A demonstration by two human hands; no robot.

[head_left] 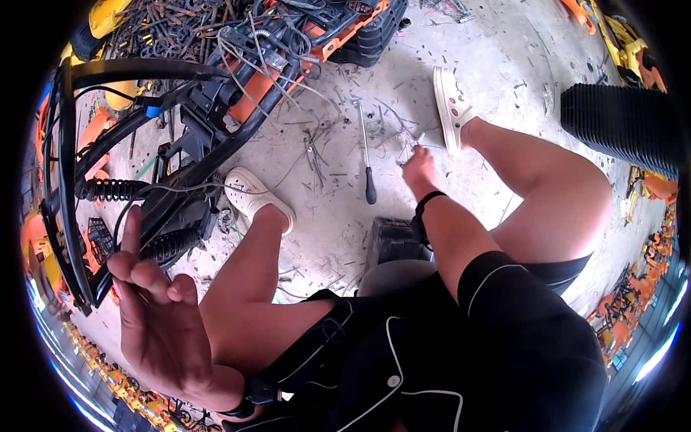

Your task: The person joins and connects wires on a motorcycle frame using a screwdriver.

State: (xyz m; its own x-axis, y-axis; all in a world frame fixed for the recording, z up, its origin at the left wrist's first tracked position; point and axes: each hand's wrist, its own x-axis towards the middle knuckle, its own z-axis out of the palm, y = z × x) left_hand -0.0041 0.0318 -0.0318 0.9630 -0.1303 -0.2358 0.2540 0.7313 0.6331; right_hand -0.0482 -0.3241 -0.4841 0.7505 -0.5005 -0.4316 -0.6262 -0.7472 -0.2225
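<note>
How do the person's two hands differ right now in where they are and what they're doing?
The left hand is raised near the camera, palm showing, index finger up, holding nothing, beside the black metal vehicle frame. The right hand reaches down to the grey concrete floor, fingers closed around a small metal piece near the long black-handled screwdriver. The left looks large, the right small and far. Both are bare, with dark wristbands.
</note>
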